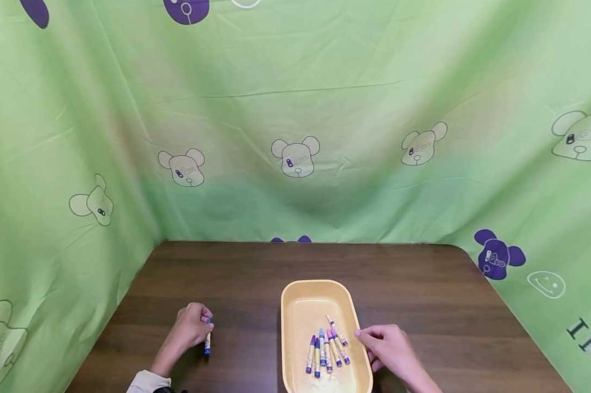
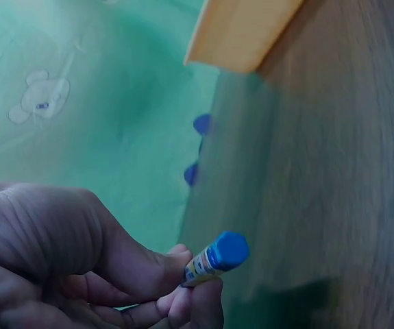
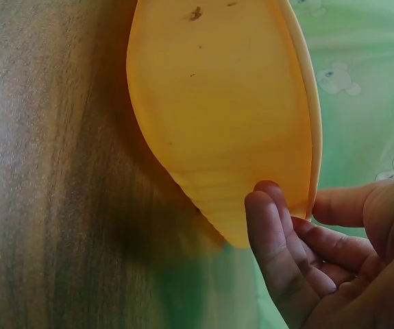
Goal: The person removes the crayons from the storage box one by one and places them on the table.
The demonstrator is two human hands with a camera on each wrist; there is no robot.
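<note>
Left hand (image 1: 189, 327) curled round a blue-capped crayon (image 1: 207, 341), pinching it near the cap, tip down on the tabletop (image 1: 423, 284), left of the tray (image 1: 295, 295). Right hand (image 1: 391, 346) with loosely bent fingers against the tray's right outer wall, thumb at the rim. Loose crayons (image 1: 326, 352) lie in the tray's near half.

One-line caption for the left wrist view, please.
Left hand pinches a blue-capped crayon above the wooden table, yellow tray beyond.
</note>
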